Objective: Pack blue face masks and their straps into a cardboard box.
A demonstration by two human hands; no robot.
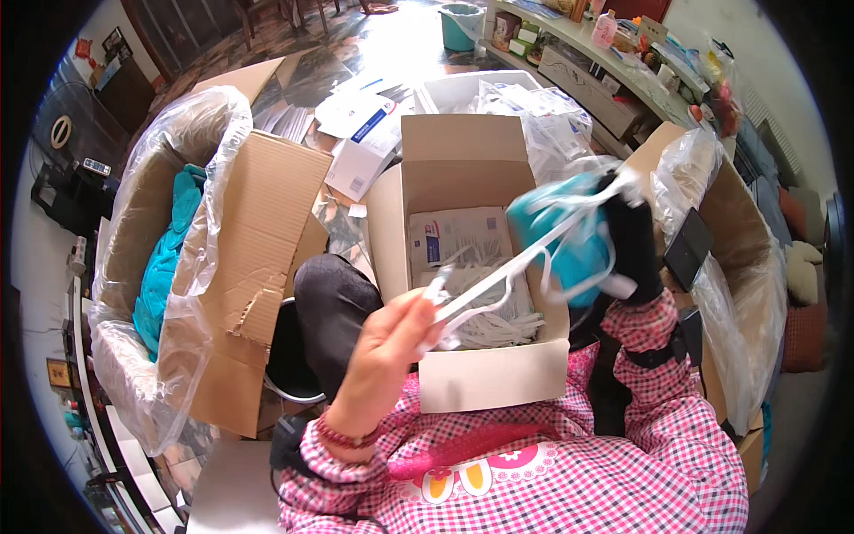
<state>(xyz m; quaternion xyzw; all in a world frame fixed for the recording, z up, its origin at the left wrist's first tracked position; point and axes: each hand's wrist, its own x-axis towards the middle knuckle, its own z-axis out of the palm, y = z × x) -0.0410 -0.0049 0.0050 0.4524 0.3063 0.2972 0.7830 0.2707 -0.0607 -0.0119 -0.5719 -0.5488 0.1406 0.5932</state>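
Observation:
My bare left hand [391, 336] is closed on the end of a white cord [507, 267], pulled taut up to the right. At the cord's other end, my right hand [630, 240], in a black glove, holds a teal soft-looking piece [560, 231] with loops of white cord about it. Motion smears this piece, and the glove's fingertips are partly hidden. Below and between my hands stands an open cardboard box [494, 378]. Many thin white strips [498, 325] lie in it, beside a white and blue printed packet [449, 236].
To the left, a plastic-lined carton [253, 222] holds teal pieces [165, 267]. Another lined carton [747, 294] stands at the right. Beyond the middle box are printed packets [369, 133] and a white bin [436, 93] with clear bags. A dark bucket [298, 392] sits by my left knee.

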